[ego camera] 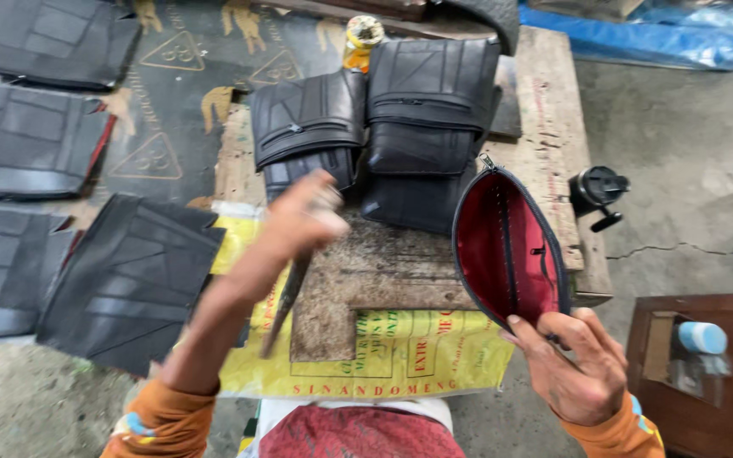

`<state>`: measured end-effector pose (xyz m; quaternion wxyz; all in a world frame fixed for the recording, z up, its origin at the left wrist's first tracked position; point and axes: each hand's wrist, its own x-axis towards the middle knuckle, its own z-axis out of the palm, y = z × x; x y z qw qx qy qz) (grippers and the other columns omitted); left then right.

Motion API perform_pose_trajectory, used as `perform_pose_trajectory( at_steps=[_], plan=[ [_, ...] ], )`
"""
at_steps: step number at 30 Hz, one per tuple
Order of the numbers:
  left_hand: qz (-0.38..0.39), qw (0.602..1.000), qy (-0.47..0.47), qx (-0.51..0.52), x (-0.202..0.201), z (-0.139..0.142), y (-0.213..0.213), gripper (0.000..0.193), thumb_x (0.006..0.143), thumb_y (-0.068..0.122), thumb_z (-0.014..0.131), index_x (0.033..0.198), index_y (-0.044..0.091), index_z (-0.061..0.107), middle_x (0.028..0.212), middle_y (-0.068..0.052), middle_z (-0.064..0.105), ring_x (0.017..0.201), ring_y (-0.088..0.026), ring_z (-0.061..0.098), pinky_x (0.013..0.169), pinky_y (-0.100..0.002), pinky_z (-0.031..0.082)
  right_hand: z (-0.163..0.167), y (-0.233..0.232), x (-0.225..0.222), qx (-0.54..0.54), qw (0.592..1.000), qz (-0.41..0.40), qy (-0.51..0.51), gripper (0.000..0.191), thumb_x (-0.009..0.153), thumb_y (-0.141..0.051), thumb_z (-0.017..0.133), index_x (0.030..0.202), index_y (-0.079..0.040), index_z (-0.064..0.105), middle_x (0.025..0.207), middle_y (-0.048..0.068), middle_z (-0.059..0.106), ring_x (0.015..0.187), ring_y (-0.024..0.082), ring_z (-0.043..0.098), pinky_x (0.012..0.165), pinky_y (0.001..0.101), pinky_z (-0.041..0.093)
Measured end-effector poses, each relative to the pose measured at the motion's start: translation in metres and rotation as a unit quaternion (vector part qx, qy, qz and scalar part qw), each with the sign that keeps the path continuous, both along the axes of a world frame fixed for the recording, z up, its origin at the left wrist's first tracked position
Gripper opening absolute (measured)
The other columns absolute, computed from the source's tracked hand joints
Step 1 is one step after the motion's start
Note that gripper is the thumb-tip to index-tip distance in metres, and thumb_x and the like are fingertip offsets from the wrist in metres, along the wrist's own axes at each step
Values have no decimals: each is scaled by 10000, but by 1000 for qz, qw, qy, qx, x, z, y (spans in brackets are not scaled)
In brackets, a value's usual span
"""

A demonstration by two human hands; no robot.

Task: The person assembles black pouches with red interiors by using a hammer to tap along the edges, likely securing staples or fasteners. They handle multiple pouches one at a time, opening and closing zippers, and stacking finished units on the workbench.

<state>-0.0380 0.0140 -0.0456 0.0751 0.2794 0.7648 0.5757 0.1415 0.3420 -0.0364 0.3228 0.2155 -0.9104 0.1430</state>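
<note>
My right hand (574,365) grips the lower edge of a black zip pouch (506,246) with a red lining, held open and upright over the wooden board (383,271). My left hand (303,216), blurred, is raised over the board and holds a long thin dark tool (286,301) that points down toward me. Two stacks of finished black pouches (307,127) (426,127) lie at the back of the board, just beyond my left hand.
Several flat black patchwork panels (125,280) lie on the floor at left. A yellow printed sack (400,356) hangs under the board's near edge. A yellow-capped bottle (362,38) stands behind the stacks. A black container (595,188) sits right of the board; a brown wooden box (706,365) at lower right.
</note>
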Motion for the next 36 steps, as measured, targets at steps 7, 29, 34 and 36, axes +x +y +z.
perform_pose_trajectory(
  at_steps=[7,29,34,36],
  plan=[
    [-124,947,-188,-229,53,-36,99,610,761,422,796,1139,-4,579,914,-109,620,835,-220,597,747,-370,528,12,21,4,32,998,-50,12,447,622,75,809,1040,-86,804,871,42,569,699,211,505,615,356,456],
    [-85,929,66,-354,52,-131,127,953,640,229,801,1420,-98,363,1086,-311,580,1028,-394,577,912,-487,464,7,20,17,47,994,-21,99,339,703,115,824,959,-107,813,892,34,530,684,200,531,667,380,468],
    [-95,923,64,-367,50,-120,122,939,636,219,791,1412,-93,364,1042,-280,572,983,-360,569,883,-478,458,1,16,19,25,994,-32,101,334,715,127,817,948,-113,814,889,29,528,687,196,530,644,362,459],
    [-105,926,60,-356,52,-104,120,879,642,205,765,1385,-75,388,1010,-238,572,960,-333,564,871,-471,457,-2,16,19,32,994,-23,102,349,707,145,776,943,-110,818,881,38,533,686,201,538,635,362,468]
  ],
)
